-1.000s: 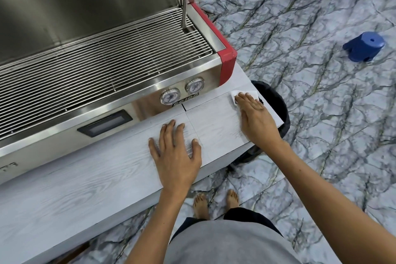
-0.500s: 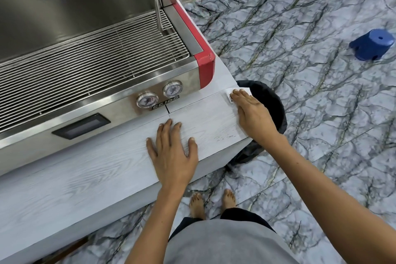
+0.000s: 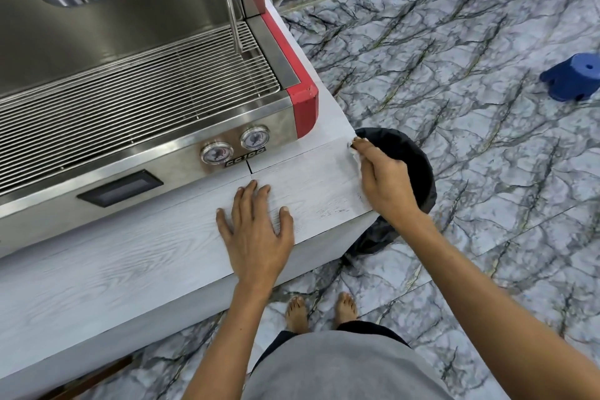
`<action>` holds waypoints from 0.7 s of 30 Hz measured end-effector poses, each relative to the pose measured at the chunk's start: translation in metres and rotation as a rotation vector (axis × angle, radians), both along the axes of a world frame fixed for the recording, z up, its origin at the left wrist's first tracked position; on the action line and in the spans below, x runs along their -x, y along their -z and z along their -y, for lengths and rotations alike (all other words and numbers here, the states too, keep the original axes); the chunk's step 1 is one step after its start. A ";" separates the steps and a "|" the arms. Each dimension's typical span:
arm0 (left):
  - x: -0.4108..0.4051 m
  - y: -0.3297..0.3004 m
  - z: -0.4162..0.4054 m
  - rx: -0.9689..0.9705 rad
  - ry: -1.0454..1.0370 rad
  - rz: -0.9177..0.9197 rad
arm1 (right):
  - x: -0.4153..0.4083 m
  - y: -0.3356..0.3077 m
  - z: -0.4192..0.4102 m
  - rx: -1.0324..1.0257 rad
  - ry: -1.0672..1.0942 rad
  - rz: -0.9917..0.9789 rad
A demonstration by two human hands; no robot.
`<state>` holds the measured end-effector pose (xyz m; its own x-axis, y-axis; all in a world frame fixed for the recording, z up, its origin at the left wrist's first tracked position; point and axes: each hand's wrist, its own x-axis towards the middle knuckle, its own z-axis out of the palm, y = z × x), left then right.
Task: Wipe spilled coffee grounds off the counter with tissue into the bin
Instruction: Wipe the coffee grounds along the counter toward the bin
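Marbled grey floor tiles [image 3: 454, 81] spread out to the right of a pale wood-grain counter [image 3: 130, 256], which carries a steel coffee machine [image 3: 130, 75] with a red corner and two round gauges on its front. A black-lined bin [image 3: 418, 159] stands on the floor tight against the counter's right end, its mouth below the edge, so that anything pushed off the top there should drop straight in. A blue stool [image 3: 574, 78] sits far off to the right.

The person's right hand [image 3: 386, 185] lies at that right edge, its fingers curled down over a white tissue [image 3: 356, 157] and pressing it to the surface; only a small crumpled part of the tissue shows beneath the fingertips. This grip is closed on the tissue, with the wrist hanging out over the bin. The left hand [image 3: 256, 230] lies flat and open on the counter, fingers spread and holding nothing, apparently to steady the body during the lean to the right.

A few dark specks [image 3: 328, 212] show on the counter near the right hand, close to the near edge; they look like leftover grounds, though they are too small to be sure. By this judgement the sweep is at its end over the bin, and another pass toward the near corner may be needed.
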<state>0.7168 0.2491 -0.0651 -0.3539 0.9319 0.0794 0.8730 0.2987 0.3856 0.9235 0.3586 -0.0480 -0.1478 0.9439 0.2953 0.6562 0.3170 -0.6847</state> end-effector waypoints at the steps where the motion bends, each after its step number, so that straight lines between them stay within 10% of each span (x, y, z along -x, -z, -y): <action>1: 0.000 0.000 0.000 0.000 -0.001 0.001 | 0.006 0.001 0.007 -0.030 -0.045 0.008; 21: 0.001 0.002 0.000 0.011 0.010 -0.008 | 0.027 0.041 0.055 -0.123 -0.189 0.320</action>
